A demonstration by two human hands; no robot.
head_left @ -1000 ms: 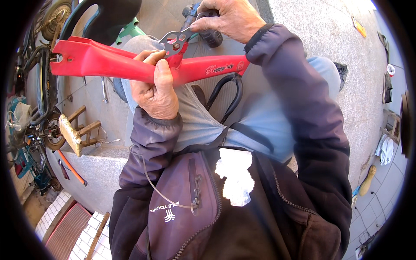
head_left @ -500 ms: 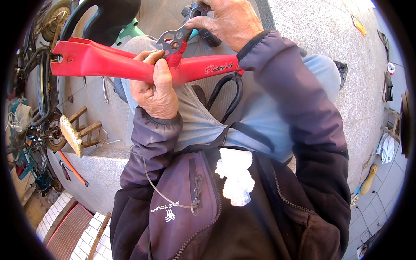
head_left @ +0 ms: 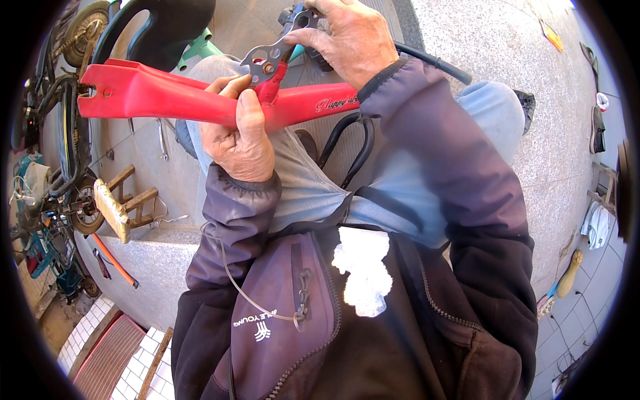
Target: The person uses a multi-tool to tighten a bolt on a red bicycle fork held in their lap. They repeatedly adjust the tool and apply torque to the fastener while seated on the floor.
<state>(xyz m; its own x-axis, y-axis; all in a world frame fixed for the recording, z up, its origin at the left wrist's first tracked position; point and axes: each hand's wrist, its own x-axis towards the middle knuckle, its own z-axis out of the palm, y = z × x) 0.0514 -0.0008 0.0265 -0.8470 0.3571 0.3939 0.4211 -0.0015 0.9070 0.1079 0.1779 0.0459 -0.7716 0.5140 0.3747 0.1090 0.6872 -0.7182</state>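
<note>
A red bicycle frame (head_left: 180, 100) lies across the upper part of the view, over my knees, its notched end to the left. My left hand (head_left: 243, 137) is wrapped round it from below, thumb up, fingertips touching the head of a flat multi-hole wrench (head_left: 273, 53). That wrench head sits over a nut or bolt at the short red tube standing off the frame. The far end of the wrench is pinched between the thumb and fingers of my right hand (head_left: 353, 37). My right sleeve hides the right end of the frame.
A black curved tube (head_left: 363, 150) shows below the frame, and a black bar (head_left: 433, 61) passes behind my right wrist. At left are a small wooden stool (head_left: 113, 210), a spanner (head_left: 162, 140) on the floor and several parked bikes. A yellow object (head_left: 552, 35) lies at far right.
My right hand and forearm have shifted slightly down and left, with the wrench still held. More of the black bar behind the wrist now shows. The left hand stays put.
</note>
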